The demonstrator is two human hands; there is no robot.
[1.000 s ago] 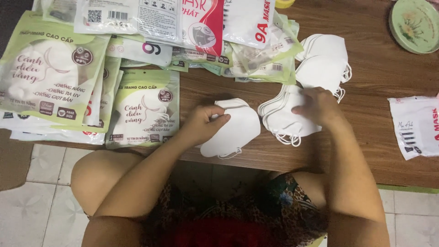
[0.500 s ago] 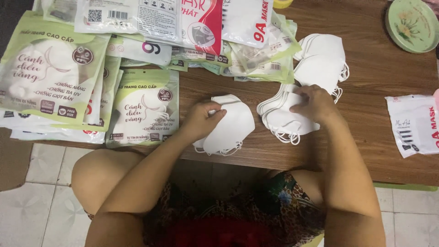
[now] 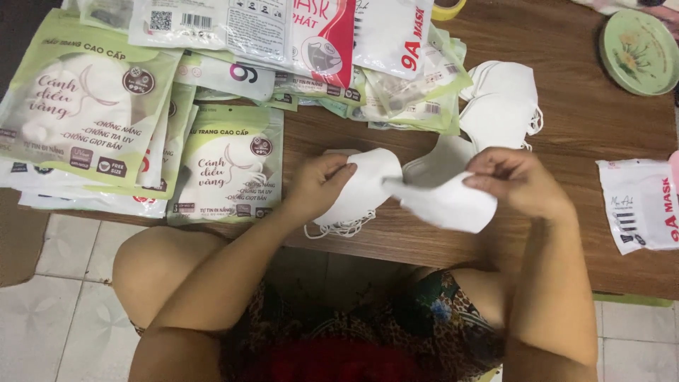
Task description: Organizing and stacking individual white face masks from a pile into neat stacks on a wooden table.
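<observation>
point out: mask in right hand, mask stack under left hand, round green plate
white mask in the right hand (image 3: 449,205), head view, on its flat lower panel.
white mask stack under the left hand (image 3: 371,185), head view, on the top mask.
round green plate (image 3: 638,51), head view, on its patterned centre.

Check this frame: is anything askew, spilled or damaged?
Nothing looks damaged or spilled. The green-and-white mask packets lie in a loose overlapping heap, some hanging over the brown wooden table edge. Both hands hold white folded face masks.

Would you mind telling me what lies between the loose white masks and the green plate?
In the head view, only bare wooden table separates the white masks from the green plate.
</observation>
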